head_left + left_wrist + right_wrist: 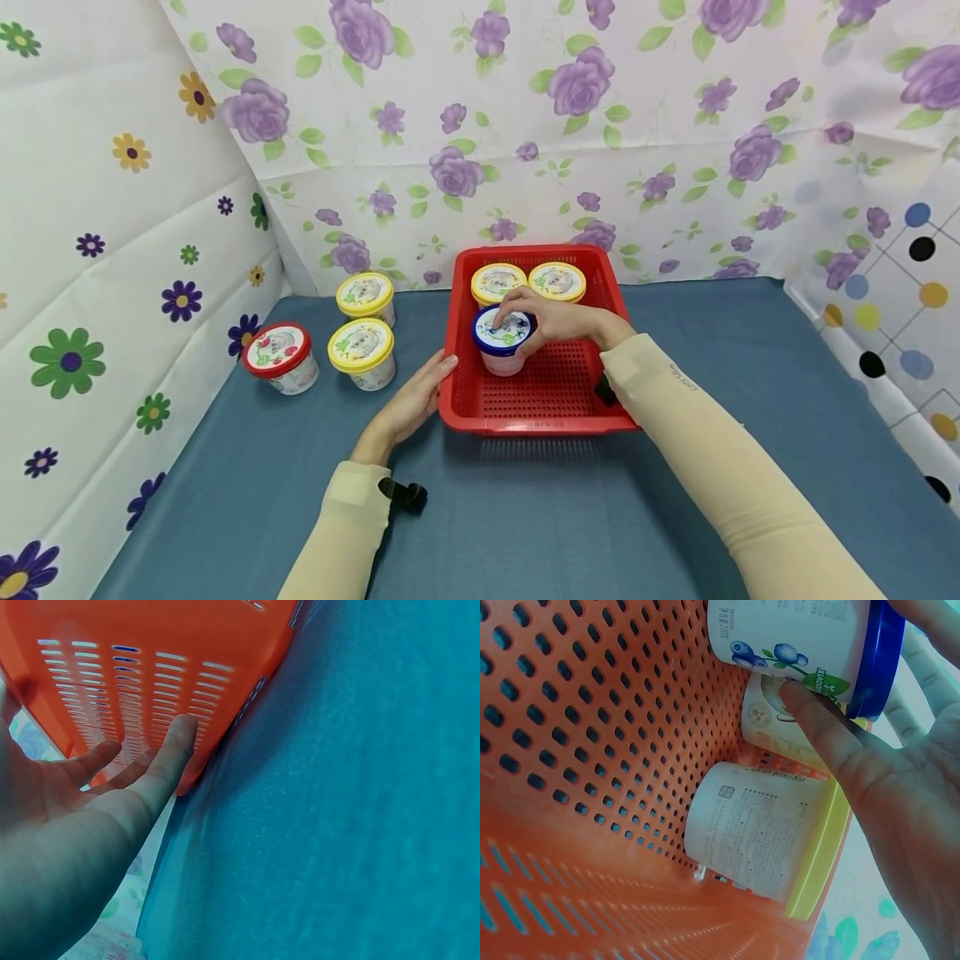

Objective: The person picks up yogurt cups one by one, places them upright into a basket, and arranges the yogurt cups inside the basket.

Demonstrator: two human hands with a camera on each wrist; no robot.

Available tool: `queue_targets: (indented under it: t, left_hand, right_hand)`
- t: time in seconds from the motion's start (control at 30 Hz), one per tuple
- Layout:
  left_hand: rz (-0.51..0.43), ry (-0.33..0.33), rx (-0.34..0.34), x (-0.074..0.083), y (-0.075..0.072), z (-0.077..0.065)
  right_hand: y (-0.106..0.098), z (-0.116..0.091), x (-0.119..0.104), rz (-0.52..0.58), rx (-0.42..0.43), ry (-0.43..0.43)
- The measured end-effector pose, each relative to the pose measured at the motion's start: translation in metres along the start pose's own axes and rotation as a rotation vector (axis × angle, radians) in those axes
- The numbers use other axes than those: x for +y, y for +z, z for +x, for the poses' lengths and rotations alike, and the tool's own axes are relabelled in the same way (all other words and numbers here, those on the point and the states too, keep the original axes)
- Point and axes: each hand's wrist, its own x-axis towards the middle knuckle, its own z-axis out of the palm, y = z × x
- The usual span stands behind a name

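In the head view my right hand (555, 321) reaches into the red basket (543, 425) and grips a blue-lidded tub (501, 363). Its fingers lie over the lid, with the thumb against the tub's side. Blueberries are printed on this tub in the right wrist view. Behind it in the basket stand two yellow-lidded tubs, one on the left (498, 277) and one on the right (558, 279). My left hand (411, 406) is at the basket's left side, its straight fingers (161, 769) against the slotted outer wall.
Left of the basket, on the blue tablecloth (247, 483), stand a red-lidded tub (294, 375) and two yellow-lidded tubs, one nearer (372, 373) and one farther (382, 312). A flowered sheet (420, 100) hangs behind the table, with patterned sheets at both sides.
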Motion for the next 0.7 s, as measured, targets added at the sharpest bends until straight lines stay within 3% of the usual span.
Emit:
queue_targets:
  t: [0.7]
  left_hand:
    - [0.012,-0.015,0.009,0.0008,0.0005,0.0003]
  right_hand:
    - [0.0013,0.0,-0.0016,-0.03,0.014,-0.013]
